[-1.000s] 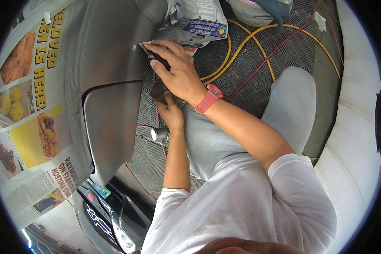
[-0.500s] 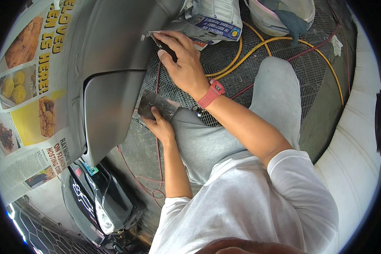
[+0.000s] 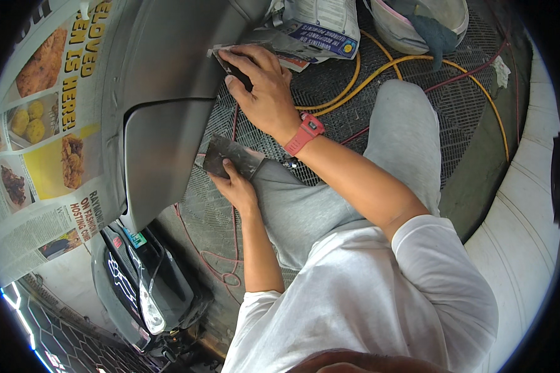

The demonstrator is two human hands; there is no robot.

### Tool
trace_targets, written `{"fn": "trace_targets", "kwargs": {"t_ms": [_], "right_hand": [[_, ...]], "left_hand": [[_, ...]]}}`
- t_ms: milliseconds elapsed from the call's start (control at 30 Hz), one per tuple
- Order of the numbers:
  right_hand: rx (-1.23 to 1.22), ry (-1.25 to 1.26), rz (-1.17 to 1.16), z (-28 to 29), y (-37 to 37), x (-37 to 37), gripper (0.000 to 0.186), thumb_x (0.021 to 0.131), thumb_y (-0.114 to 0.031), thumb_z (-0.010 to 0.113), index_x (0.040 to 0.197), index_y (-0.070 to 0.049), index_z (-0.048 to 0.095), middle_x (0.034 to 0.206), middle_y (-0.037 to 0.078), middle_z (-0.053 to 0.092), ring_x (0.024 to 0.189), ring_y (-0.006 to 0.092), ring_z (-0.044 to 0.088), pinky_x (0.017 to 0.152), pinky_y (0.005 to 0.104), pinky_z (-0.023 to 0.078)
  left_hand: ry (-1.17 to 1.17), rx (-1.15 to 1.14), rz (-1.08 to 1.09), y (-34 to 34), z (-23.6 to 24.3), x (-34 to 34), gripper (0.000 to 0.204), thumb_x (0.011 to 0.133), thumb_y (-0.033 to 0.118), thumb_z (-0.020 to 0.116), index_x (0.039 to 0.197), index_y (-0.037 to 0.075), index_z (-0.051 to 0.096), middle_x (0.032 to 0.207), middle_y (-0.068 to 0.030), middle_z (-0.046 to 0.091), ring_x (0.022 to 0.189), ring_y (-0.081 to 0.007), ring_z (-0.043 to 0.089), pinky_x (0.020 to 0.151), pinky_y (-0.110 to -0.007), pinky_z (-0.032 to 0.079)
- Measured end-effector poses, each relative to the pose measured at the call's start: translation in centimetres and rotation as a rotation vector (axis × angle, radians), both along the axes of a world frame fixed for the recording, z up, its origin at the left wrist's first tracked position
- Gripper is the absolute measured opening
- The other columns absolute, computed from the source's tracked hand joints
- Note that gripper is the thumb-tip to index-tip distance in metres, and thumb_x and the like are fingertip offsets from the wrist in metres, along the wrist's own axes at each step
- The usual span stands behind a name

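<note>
My right hand (image 3: 264,93), with a red watch (image 3: 305,133) on its wrist, grips a thin dark flat blade (image 3: 235,65) like a putty spreader. Its far edge meets the edge of a grey car body panel (image 3: 168,56); whether it presses on the surface cannot be told. Lower down, my left hand (image 3: 235,189) holds a dark, smeared flat plate (image 3: 232,155) above my left thigh, thumb on top and fingers hidden beneath. A separate grey panel section (image 3: 162,161) lies left of the plate, past a dark seam.
Newspaper (image 3: 43,149) covers the panel's left side. A paper bag (image 3: 323,28) and a pale bucket (image 3: 410,28) with a grey cloth (image 3: 435,40) stand ahead. Yellow hose (image 3: 410,58) and red hose (image 3: 233,236) cross the mat. A black motorcycle (image 3: 146,280) is at lower left.
My right hand and the blade have shifted slightly left along the panel edge. My left hand still holds the plate in nearly the same place, and the view has tilted a little.
</note>
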State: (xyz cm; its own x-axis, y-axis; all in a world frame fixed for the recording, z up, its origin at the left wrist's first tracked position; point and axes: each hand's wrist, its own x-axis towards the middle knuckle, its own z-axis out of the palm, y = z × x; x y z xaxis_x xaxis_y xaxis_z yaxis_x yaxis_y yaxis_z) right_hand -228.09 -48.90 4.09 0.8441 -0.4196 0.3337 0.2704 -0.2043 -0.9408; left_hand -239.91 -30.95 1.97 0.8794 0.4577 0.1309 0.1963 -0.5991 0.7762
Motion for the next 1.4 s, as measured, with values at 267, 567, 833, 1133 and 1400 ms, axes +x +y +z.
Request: {"fn": "trace_targets", "kwargs": {"t_ms": [267,567,833,1133,1400], "right_hand": [[0.309,0.048,0.599,-2.7,-7.5,-7.2,0.039,0.101,-0.020,0.063,0.139,-0.016,0.069,0.142,0.008,0.063,0.137,0.0272,0.055,0.118,0.0420,0.041],[-0.493,-0.051,0.569,-2.2,-14.2,-12.8,0.039,0.095,-0.028,0.067,0.133,-0.027,0.072,0.145,-0.004,0.062,0.141,0.0221,0.051,0.110,0.0629,0.033],[-0.622,-0.143,0.477,0.0,-14.1,-12.9,0.041,0.092,-0.028,0.069,0.132,-0.027,0.072,0.144,-0.004,0.061,0.144,0.0237,0.048,0.111,0.0765,0.027],[0.376,-0.070,0.532,-2.7,-11.5,-8.3,0.042,0.102,-0.034,0.064,0.141,-0.019,0.067,0.128,0.003,0.070,0.120,0.0178,0.065,0.099,0.0337,0.050],[1.400,0.100,0.643,6.0,-9.4,-0.1,0.056,0.100,-0.058,0.061,0.144,-0.023,0.059,0.122,-0.006,0.066,0.111,0.0110,0.058,0.082,0.0437,0.046]], "left_hand": [[-0.053,-0.275,-0.099,-3.9,2.3,-2.4,0.053,0.109,0.026,0.060,0.150,-0.005,0.044,0.149,-0.0198,0.054,0.134,-0.0286,0.054,0.115,-0.039,0.042],[-0.231,-0.678,-0.147,-9.9,8.1,0.2,0.055,0.107,0.018,0.062,0.153,-0.002,0.040,0.145,-0.0161,0.054,0.131,-0.0241,0.056,0.111,-0.036,0.047],[-0.381,-0.116,-0.212,-10.1,9.1,0.1,0.048,0.105,0.020,0.066,0.145,0.000,0.048,0.135,-0.0132,0.061,0.122,-0.0198,0.061,0.104,-0.033,0.050],[-0.294,-0.487,-0.090,-4.3,9.6,-3.9,0.046,0.105,0.016,0.065,0.146,0.003,0.048,0.135,-0.0110,0.062,0.120,-0.0235,0.063,0.104,-0.038,0.054],[-0.068,-0.694,0.101,2.8,2.7,-8.2,0.044,0.105,0.013,0.063,0.145,0.001,0.048,0.133,-0.0113,0.062,0.120,-0.0228,0.063,0.104,-0.036,0.054]]}}
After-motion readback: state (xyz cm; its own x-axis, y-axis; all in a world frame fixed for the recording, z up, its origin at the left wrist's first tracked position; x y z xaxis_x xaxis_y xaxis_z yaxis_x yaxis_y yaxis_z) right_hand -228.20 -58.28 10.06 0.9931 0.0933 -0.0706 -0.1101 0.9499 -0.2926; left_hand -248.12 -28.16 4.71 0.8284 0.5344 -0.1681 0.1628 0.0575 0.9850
